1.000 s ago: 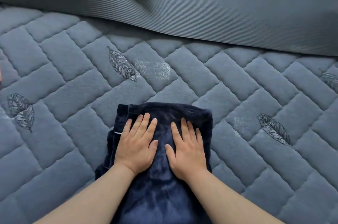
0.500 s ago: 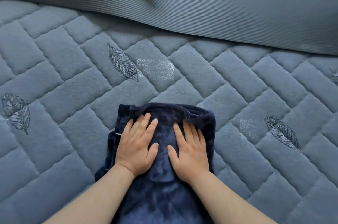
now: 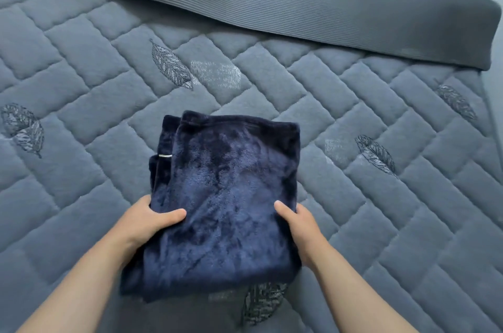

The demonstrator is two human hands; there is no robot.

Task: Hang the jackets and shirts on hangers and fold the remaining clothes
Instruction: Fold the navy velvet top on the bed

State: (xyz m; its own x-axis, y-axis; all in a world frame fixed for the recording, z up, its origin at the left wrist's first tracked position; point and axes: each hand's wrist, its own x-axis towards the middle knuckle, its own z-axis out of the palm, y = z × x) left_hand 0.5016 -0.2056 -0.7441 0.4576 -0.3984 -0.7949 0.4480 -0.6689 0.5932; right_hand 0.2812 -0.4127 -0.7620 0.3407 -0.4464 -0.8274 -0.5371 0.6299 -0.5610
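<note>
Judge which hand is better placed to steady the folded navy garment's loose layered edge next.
Probably the left hand: it grips the navy garment on the side where the stacked layers show. The right hand holds the smooth folded side.

Navy plush garment (image 3: 226, 196); blue-grey quilt (image 3: 81, 82), dark leaf motifs (image 3: 171, 64).

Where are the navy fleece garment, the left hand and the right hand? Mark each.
navy fleece garment (image 3: 226, 196), head view, middle of its top layer.
left hand (image 3: 149, 221), head view, back of the hand.
right hand (image 3: 300, 224), head view, back of the hand.
</note>
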